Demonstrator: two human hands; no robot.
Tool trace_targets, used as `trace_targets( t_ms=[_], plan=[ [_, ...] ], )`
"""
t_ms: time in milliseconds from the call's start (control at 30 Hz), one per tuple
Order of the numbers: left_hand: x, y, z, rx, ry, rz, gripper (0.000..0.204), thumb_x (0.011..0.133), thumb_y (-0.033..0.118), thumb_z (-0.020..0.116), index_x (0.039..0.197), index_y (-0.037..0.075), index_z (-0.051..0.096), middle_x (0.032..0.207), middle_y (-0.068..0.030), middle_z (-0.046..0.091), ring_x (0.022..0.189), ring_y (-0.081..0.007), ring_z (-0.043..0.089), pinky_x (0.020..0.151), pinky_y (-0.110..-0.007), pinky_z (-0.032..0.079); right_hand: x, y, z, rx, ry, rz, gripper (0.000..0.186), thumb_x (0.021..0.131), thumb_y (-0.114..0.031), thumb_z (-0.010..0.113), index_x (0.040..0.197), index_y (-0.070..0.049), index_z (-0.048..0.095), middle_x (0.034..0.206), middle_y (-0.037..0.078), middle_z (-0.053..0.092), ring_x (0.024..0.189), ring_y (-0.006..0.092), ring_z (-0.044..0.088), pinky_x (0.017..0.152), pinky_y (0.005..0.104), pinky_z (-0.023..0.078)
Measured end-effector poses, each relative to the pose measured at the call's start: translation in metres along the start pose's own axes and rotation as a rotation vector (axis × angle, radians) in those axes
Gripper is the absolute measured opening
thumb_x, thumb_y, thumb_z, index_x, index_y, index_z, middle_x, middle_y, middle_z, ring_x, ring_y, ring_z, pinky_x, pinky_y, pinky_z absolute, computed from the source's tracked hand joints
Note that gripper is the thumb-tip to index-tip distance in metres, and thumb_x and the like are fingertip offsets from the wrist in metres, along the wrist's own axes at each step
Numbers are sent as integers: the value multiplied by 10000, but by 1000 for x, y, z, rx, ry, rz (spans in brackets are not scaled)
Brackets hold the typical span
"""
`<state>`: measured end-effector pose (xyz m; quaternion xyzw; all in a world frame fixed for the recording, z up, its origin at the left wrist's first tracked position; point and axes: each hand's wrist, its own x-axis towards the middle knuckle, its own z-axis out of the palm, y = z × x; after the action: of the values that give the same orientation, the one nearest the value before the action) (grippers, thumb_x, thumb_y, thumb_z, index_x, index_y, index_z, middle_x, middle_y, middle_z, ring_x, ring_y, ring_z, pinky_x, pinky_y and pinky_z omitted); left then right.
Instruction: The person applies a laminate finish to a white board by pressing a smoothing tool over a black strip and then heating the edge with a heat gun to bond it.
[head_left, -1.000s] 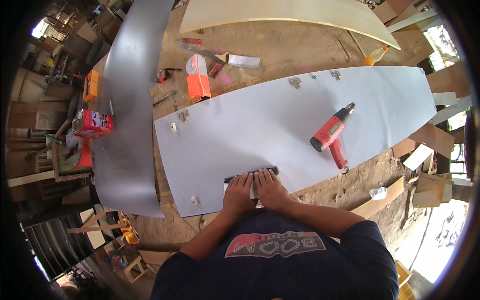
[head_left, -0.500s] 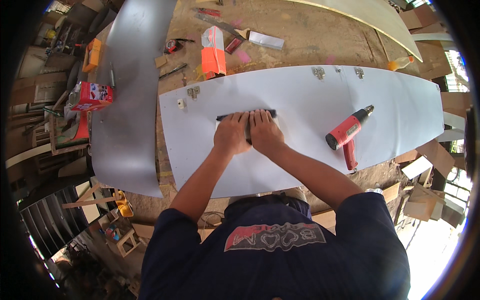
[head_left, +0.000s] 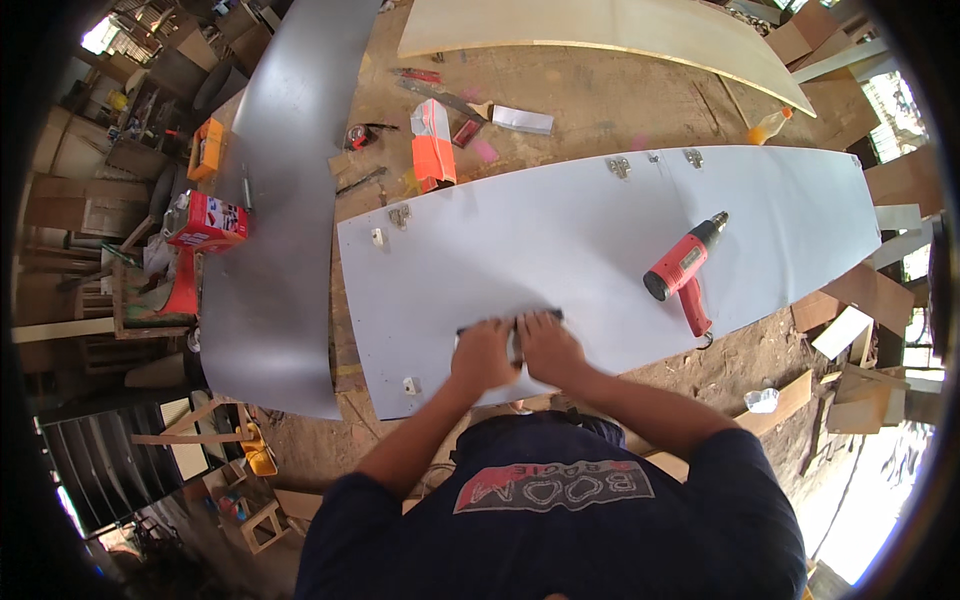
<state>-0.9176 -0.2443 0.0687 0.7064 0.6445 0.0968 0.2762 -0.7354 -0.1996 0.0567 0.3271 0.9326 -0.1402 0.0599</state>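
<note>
As I watch from far away, the left hand (head_left: 484,352) and the right hand (head_left: 550,350) grip side by side a dark-edged flat tool (head_left: 515,348), their fingers close together and bent over it. This tool lies on the pale panel (head_left: 540,235), near the person's side, left of the red heat gun (head_left: 682,264).

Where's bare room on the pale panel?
Middle of the pale panel, between the corner hinge and the heat gun; also its right end, past the heat gun. Crowded: around left hand and right hand, and the far left corner by that hinge.
</note>
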Motion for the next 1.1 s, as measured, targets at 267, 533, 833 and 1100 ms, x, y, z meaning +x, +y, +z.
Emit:
trace_targets(
  t_ms=[267,533,833,1100],
  plan=[
    [9,-16,9,-11,216,43,811,640,220,848,1397,-8,667,1333,-196,702,1231,-374,685,1099,-455,553,24,-2,13,-81,158,-9,572,982,-205,565,1454,117,597,1456,304,630,1400,439,577,1260,511,414],
    [115,-87,-50,107,270,61,783,654,208,900,1385,46,672,1324,-133,707,1235,-315,690,1082,-408,578,158,38,3,-245,197,19,599,1023,-193,552,1529,128,525,1500,299,594,1433,433,540,1259,531,409],
    [176,-123,-83,218,291,62,708,696,215,899,1360,105,678,1306,-100,724,1230,-298,702,1060,-418,591,237,60,-14,-263,217,77,555,1016,-203,595,1482,98,577,1444,252,638,1380,369,573,1212,474,450],
    [138,-64,-92,154,-25,-169,435,804,334,805,1203,160,794,1221,-129,763,1210,-346,708,1036,-483,591,183,52,-35,-176,-18,25,285,955,-178,634,1171,-14,723,1192,161,731,1111,310,680,998,415,540]
  ],
)
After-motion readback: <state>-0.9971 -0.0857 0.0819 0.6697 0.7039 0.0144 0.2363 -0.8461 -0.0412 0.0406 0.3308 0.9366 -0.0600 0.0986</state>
